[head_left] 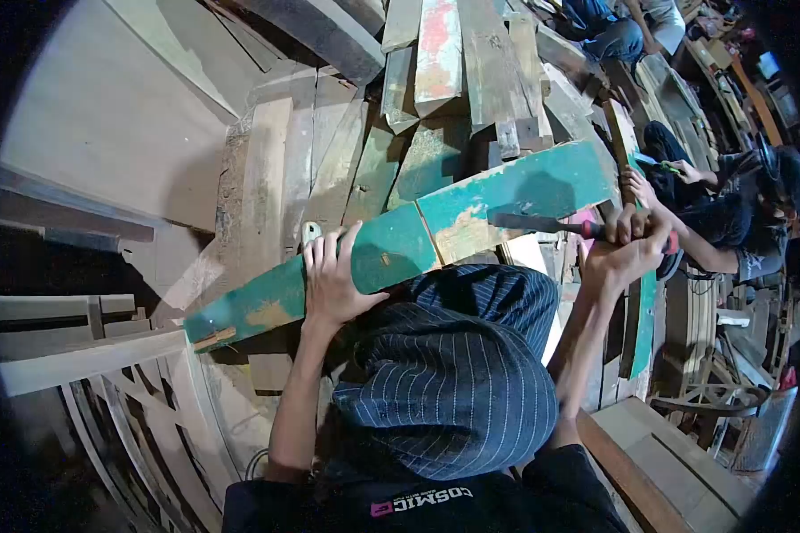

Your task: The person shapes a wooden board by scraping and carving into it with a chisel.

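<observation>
Across my lap lies a long wooden board (pixel 391 249) with worn green paint, scraped to bare wood in patches and crossed by a narrow seam. My left hand (pixel 331 284) holds it left of the middle, fingers over its face to the far edge, thumb along the near edge. In my right hand (pixel 629 253) is a chisel (pixel 533 222), its red and black handle wrapped by my fingers. The flat dark blade points left over the board's right part, beside a bare patch; whether it touches the wood I cannot tell.
Beneath and beyond the board lie several planks (pixel 338 169). A pale panel (pixel 124 115) stands at upper left, a slatted wooden frame (pixel 142 417) at lower left. To the right, a co-worker (pixel 729 204) handles another green board (pixel 640 329). Another person (pixel 604 31) sits farther back.
</observation>
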Demonstrator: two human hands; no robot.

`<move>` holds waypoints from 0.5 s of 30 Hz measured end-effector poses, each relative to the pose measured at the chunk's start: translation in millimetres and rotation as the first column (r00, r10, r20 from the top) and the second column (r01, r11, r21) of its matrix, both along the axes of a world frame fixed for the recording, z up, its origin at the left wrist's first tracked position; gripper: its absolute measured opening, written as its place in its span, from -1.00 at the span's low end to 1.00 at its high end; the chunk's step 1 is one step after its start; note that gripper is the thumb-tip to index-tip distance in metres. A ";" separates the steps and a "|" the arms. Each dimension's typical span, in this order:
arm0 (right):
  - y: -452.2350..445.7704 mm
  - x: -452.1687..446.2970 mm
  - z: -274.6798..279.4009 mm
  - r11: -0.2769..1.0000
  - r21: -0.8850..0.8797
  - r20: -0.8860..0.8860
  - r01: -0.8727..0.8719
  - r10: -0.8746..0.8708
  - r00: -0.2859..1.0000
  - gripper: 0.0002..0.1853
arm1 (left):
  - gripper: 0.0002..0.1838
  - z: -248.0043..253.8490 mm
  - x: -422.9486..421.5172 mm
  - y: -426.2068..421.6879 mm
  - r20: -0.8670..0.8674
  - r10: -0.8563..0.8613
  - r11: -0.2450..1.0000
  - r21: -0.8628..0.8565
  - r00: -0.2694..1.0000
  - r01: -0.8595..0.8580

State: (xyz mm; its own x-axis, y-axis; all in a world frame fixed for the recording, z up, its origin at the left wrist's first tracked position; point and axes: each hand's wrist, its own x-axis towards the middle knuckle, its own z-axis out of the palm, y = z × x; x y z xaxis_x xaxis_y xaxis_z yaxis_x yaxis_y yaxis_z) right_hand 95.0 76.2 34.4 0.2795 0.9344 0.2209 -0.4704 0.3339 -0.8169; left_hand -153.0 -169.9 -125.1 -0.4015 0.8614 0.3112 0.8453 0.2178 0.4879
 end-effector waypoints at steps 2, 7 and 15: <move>-5.0 8.1 19.4 0.999 0.006 -0.026 0.053 -0.053 0.998 -0.61 | 0.31 -0.7 0.3 -0.4 0.009 -0.003 1.000 0.004 1.000 0.003; -0.5 1.1 14.9 0.993 0.083 0.106 0.087 -0.095 0.990 -0.62 | 0.30 1.8 0.3 0.0 0.014 -0.006 1.000 -0.004 1.000 0.006; -26.7 -54.3 -0.5 0.987 -0.148 -0.031 -0.070 0.066 0.997 -0.58 | 0.30 2.7 0.5 0.1 0.027 0.000 1.000 -0.012 1.000 0.000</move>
State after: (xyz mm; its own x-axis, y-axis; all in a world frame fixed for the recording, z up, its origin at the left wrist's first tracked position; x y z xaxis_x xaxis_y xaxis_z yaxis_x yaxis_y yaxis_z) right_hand 40.7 49.5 33.9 0.2183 0.9732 0.0715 -0.5092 0.1762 -0.8424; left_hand -152.5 -169.8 -122.4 -0.4098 0.8650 0.2895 0.8318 0.2242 0.5078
